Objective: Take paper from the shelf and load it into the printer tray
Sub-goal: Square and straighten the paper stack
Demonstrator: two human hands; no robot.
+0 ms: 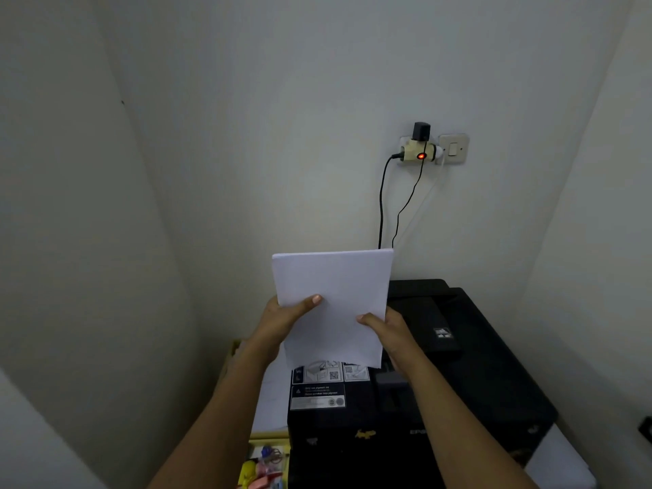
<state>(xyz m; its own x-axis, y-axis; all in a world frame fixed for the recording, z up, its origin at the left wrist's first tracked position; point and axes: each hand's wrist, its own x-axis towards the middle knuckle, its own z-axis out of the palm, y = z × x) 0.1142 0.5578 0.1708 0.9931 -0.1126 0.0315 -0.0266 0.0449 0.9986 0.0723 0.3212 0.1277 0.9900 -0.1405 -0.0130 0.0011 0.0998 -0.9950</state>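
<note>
— Paper [335,305] is up in both hands, upright over the black printer [458,365]. How does it handle?

— I judge it light and floppy, so I grip low on both side edges. My left hand [285,319] and right hand [388,333] clamp it, thumbs in front, fingers hidden behind, forearms raised and angled inward.

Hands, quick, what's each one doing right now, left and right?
Left hand: closed on the left edge of the paper stack, thumb on the front.
Right hand: closed on the stack's right edge, held upright above the printer.
</note>
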